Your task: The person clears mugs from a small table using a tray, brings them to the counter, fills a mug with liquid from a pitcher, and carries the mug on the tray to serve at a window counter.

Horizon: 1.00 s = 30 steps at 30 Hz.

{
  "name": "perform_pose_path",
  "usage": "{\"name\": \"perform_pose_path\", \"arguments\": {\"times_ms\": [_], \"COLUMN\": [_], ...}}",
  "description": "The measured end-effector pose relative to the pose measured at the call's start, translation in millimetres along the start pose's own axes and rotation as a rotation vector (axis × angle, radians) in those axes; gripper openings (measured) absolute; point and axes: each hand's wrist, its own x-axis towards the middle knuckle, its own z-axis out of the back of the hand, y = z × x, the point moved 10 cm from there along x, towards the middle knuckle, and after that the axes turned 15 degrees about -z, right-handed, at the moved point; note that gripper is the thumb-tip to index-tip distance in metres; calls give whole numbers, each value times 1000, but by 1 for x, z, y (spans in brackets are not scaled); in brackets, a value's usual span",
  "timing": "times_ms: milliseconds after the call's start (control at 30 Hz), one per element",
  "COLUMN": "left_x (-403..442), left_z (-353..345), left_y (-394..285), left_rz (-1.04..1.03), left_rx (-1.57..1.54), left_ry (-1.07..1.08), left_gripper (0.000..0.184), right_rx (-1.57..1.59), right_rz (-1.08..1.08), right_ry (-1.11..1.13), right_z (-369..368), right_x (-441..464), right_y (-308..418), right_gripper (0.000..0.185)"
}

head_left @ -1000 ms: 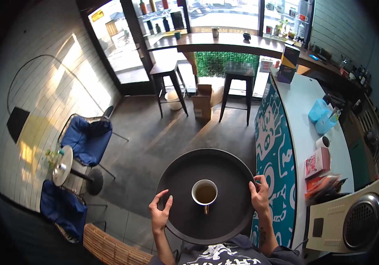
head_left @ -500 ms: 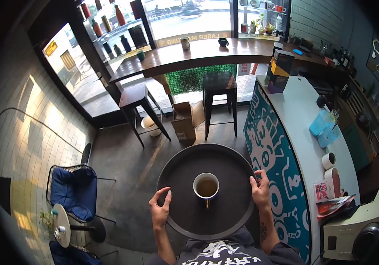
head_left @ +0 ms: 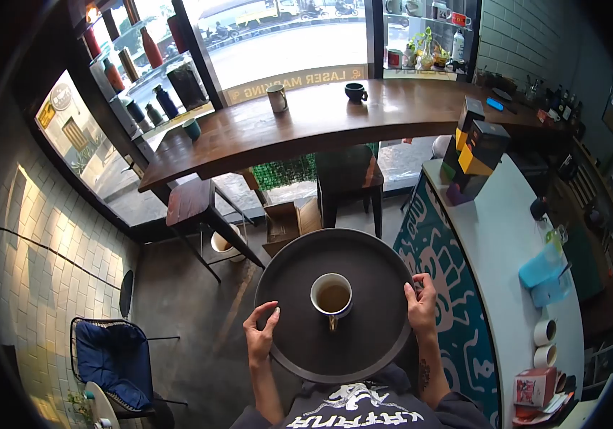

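A round dark tray (head_left: 299,343) is held level in front of my body. On its middle stands a white cup (head_left: 331,294) with brown liquid inside, its gold handle turned toward me. My left hand (head_left: 260,333) grips the tray's left rim, thumb on top and fingers partly hidden beneath. Across from it, my right hand (head_left: 421,303) is closed on the right rim in the same way. Ahead, a pale mug (head_left: 277,99), a black cup (head_left: 356,92) and a small green cup (head_left: 191,129) stand on a wooden window counter (head_left: 306,118).
Two stools, a metal one (head_left: 190,202) and a dark one (head_left: 350,171), stand under the window counter beside a cardboard box (head_left: 283,223). To my right runs a white-topped counter (head_left: 492,236) with stacked boxes (head_left: 481,152). A blue-cushioned chair (head_left: 113,363) is at left.
The window counter, stools and right-hand counter appear nearer, as I have moved forward. Tray and cup keep their place between my hands.
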Motion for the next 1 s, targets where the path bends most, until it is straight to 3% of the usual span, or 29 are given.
{"name": "perform_pose_path", "arguments": {"times_ms": [67,133,400,767,1000], "left_x": [35,71,199,388,445], "left_z": [-23,-42,-100,-159,-173], "left_y": [19,15,42,75,82], "left_rz": [49,6,44,-75,26], "left_rx": [-176,-121,-49,30,75], "left_ry": [-4,-8,-21,57,53], "left_gripper": [20,19,13,14,18], "right_rx": [-25,-70,-41,-92,-235], "right_rz": [23,130,48,51,-15], "right_ry": [-13,-61,-48,-47,-14], "right_z": [-2,-8,-38,-92,-117], "right_x": [45,81,215,379,436], "right_y": [23,46,87,149,181], "right_gripper": [7,8,5,9,10]}}
